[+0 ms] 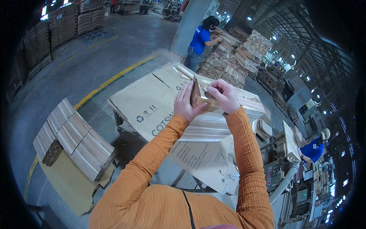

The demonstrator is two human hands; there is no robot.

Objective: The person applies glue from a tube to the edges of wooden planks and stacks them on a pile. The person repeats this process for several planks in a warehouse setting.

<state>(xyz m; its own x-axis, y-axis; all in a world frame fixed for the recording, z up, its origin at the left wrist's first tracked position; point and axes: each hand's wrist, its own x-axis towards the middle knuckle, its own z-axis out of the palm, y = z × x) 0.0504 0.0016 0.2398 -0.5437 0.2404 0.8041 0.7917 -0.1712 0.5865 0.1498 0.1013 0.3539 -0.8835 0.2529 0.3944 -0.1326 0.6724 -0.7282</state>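
A pale wooden board (pixel 207 84) with a brown end is tilted up over a stack of light boards (pixel 213 128) on the table. My left hand (pixel 185 103) is closed round the brown end, its fingers along the outer side and its thumb below. My right hand (pixel 224 96) is closed in a pinch at the board's inner face, close to the left hand. Something small and dark shows at its fingertips, but I cannot make out what it is. Beyond the board's end lies a round pale wooden stick (pixel 185 71).
Printed cardboard (pixel 139 101) covers the table and hangs down its near side. Stacked planks (pixel 78 137) lie on cardboard at the lower left. A person in blue (pixel 199 41) handles wood by tall timber stacks (pixel 251 51); another person (pixel 314 149) works at the right.
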